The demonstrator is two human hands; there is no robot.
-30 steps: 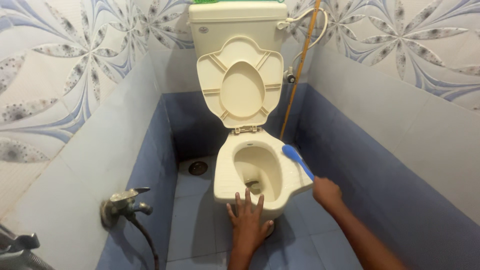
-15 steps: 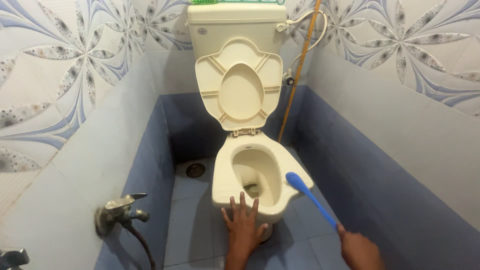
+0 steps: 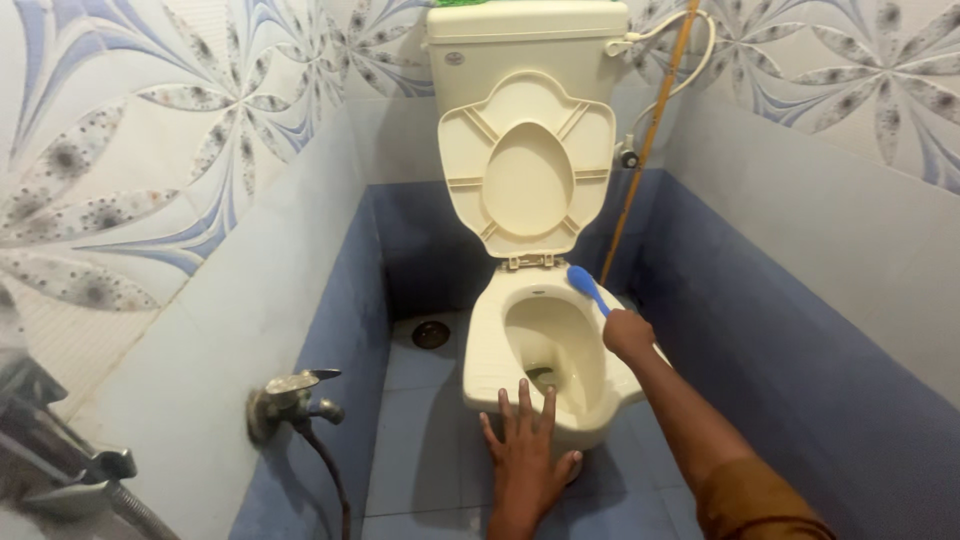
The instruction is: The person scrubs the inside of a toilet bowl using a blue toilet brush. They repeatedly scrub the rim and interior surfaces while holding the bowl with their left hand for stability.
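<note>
The rim is being scrubbed: the brush [image 3: 586, 287] is gripped by the right hand [image 3: 628, 334] at the bowl's [image 3: 500, 345] back, the left hand [image 3: 527, 452] is spread flat on its front, and strokes along the rim seem called for next.

1. Small round grey emblem [image 3: 456, 58] on the cream cistern [image 3: 530, 45], upper left of its front face; markings too small to tell.
2. No packages, signs or screens seen.

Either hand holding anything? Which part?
The right hand grips the blue brush by the lower end of its handle, head at the bowl's rear rim. The left hand holds nothing; it is pressed flat against the toilet bowl front.
</note>
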